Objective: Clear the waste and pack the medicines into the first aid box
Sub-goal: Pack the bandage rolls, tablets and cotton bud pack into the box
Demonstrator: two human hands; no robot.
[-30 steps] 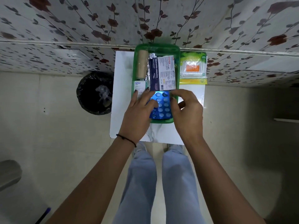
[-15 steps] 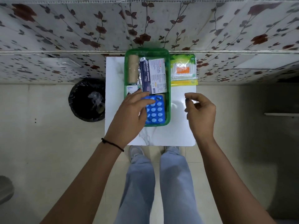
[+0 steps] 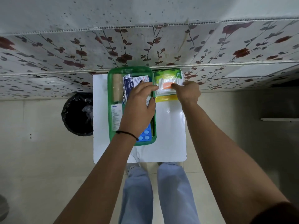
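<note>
The green first aid box (image 3: 110, 126) lies open on the white table (image 3: 169, 135). It holds a tan bandage roll (image 3: 117, 88), a dark blue plaster carton (image 3: 129, 85), a white medicine carton (image 3: 116, 115) and a blue blister pack (image 3: 146, 136). My left hand (image 3: 139, 107) rests flat, fingers spread, over the box's contents. To the right of the box, a cotton bud packet (image 3: 166, 80) with a green top and yellow bottom lies against the wall. My right hand (image 3: 187, 92) pinches its right edge.
A black-lined waste bin (image 3: 76, 115) with crumpled plastic inside stands on the floor left of the table. A flowered wall panel (image 3: 145, 50) runs right behind the table. My legs (image 3: 161, 194) are at the table's near edge.
My right hand has gone from beside the box up to the cotton bud packet and taken hold of it. My left hand slid farther up over the box contents.
</note>
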